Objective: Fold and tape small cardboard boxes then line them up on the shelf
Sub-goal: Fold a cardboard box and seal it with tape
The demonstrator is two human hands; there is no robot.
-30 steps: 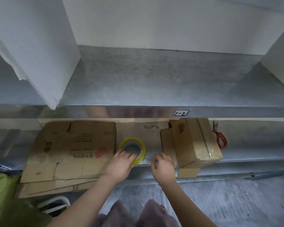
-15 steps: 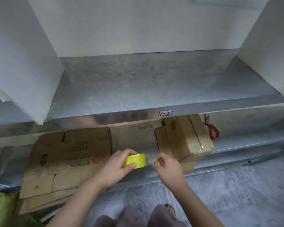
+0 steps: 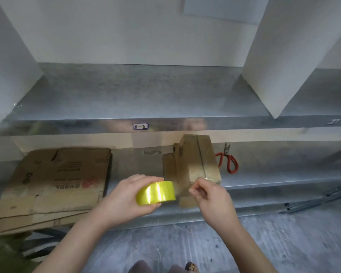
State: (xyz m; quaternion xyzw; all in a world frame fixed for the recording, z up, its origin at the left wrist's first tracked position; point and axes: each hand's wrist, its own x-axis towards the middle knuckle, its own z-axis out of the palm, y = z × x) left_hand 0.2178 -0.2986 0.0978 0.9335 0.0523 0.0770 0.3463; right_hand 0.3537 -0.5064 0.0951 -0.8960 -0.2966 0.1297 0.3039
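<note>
My left hand (image 3: pixel 124 200) grips a yellow tape roll (image 3: pixel 157 193) in front of the lower shelf. Just right of the roll, my right hand (image 3: pixel 211 196) pinches the clear tape end with thumb and forefinger. Behind both hands a small folded cardboard box (image 3: pixel 197 164) stands on the lower metal shelf (image 3: pixel 264 180), with tape along its top seam and a flap hanging over the shelf edge. A stack of flattened cardboard boxes (image 3: pixel 55 182) lies at the left of the same shelf.
Red-handled scissors (image 3: pixel 227 160) lie right of the box. The upper metal shelf (image 3: pixel 126 95), labelled 1-2, has white dividers at left (image 3: pixel 10 62) and right (image 3: pixel 280 56). A metal rail (image 3: pixel 313 200) lies on the grey floor at right.
My left hand lifted the tape roll off the shelf and turned it on edge. My right hand kept pinching the tape end beside it. The view shifted left.
</note>
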